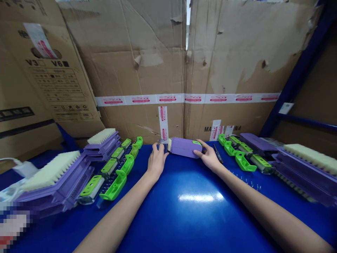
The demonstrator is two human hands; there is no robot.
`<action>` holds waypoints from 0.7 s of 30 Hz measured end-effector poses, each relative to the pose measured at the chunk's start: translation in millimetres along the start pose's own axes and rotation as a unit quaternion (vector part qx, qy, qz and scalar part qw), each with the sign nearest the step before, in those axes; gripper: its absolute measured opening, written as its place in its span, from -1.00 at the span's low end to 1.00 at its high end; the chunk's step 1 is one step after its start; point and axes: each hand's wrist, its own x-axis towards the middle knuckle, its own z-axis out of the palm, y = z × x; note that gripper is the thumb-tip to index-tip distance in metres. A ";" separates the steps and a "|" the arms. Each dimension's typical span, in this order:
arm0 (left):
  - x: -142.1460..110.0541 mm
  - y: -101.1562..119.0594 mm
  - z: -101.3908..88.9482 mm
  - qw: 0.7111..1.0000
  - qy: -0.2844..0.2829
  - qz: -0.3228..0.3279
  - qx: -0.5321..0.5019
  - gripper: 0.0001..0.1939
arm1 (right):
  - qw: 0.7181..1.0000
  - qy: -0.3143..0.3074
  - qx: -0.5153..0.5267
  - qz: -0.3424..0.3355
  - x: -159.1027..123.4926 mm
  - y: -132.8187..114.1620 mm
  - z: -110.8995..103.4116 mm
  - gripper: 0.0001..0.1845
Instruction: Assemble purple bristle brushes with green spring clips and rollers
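Cropped forearms (113, 214); right hand (210, 158) partly hides purple casing's (183, 147) end.

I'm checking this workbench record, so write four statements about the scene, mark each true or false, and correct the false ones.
1. The right hand grips a purple rectangular plastic case. True.
2. The glossy, smooth tabletop is red. False: it is blue.
3. A dark, slim, rod-like tool lies beside the right hand. True.
4. Bright green curved plastic pieces lie only to the right of the hands. False: they lie on both sides.
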 end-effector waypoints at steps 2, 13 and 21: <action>0.8 -1.4 0.8 1.000 0.005 0.010 0.005 -0.74 | 1.000 -0.009 0.013 0.003 -0.3 -1.8 -1.4 -0.33; 4.6 -13.3 7.8 0.992 0.027 0.123 0.024 -0.76 | 0.998 -0.031 0.055 0.032 -1.1 -14.8 -3.4 -0.29; 5.0 -16.5 10.7 0.987 0.026 0.157 -0.020 -0.76 | 0.999 -0.029 0.041 0.017 -0.1 -10.7 -2.0 -0.28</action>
